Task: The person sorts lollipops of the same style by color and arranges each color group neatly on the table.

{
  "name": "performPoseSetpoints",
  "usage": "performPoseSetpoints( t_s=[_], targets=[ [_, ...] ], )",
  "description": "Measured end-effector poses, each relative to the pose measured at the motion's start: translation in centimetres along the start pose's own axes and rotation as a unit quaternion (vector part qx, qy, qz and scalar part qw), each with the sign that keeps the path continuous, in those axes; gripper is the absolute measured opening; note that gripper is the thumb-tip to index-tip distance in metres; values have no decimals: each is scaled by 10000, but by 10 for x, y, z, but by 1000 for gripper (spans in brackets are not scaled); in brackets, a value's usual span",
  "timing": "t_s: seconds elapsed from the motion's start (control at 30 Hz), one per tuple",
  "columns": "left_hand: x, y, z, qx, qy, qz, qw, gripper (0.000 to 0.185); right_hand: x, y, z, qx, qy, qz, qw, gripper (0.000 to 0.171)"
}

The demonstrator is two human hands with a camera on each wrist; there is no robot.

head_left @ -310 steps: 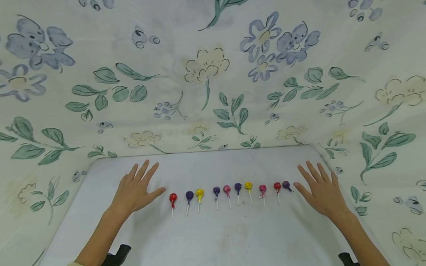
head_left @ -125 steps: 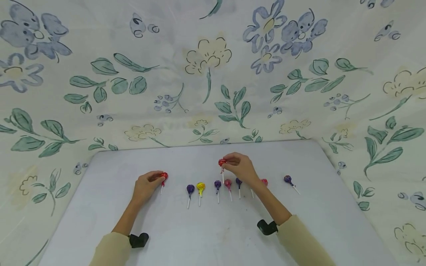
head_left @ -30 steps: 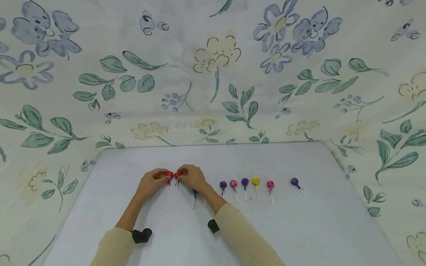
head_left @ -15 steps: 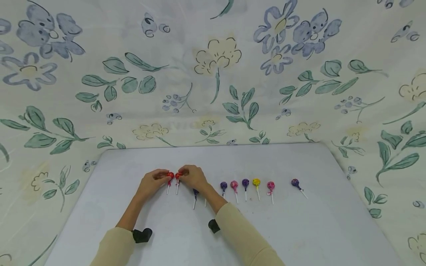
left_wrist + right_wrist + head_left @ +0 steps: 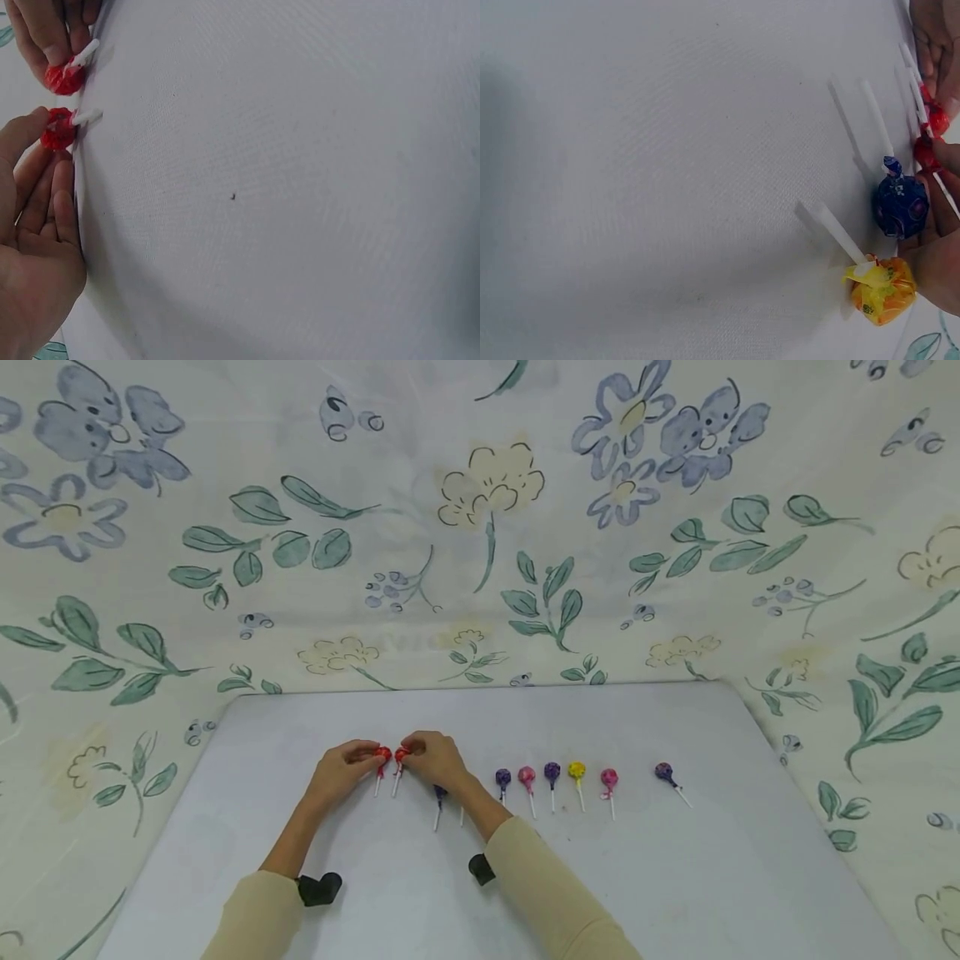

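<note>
Two red lollipops, both pinched

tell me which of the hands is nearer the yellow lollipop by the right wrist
Right. The right hand lies directly over the yellow lollipop, holding a red one just beyond it; the left hand sits farther left, past both red lollipops.

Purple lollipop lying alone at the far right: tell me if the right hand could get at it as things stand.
Probably yes, but not at once: the right hand is pinching a red lollipop. Bare table surrounds the purple lollipop, so the way looks free.
</note>
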State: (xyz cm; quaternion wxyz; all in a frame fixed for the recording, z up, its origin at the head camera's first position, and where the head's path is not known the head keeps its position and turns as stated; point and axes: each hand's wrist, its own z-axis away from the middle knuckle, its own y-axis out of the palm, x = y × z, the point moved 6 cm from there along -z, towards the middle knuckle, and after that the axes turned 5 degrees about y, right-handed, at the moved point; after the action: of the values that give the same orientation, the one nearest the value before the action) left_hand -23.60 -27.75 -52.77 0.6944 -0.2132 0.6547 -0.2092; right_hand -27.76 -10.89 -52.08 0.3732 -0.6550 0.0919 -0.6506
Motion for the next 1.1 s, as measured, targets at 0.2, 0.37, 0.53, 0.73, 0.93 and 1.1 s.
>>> performPoseSetpoints(
  t_s=[0.2, 0.37, 0.53, 0.73, 0.93, 1.1],
  targets=[
    [1, 0, 0, 39, -16, 45, 10000, 44, 0, -1, 1, 1, 65, 27, 10000, 22],
    [1, -1, 0, 40, -6, 39, 10000, 44, 2, -2, 1, 18, 125, 35, 9999, 24],
    [1, -1, -1, 35, 4, 34, 10000, 43, 2, -2, 1, 7, 139, 15, 9999, 26],
    [2, -1, -1, 65, 110, 48, 9999, 43, 0, -2, 1, 52, 126, -93, 9999, 28],
    [3, -1, -1, 34, 114, 61, 9999, 42, -1, -2, 0, 119, 191, -112, 9997, 29],
    [3, 0, -1, 21, 108, 67, 9999, 41, -1, -2, 0, 327, 341, -146, 9988, 31]
  ],
)
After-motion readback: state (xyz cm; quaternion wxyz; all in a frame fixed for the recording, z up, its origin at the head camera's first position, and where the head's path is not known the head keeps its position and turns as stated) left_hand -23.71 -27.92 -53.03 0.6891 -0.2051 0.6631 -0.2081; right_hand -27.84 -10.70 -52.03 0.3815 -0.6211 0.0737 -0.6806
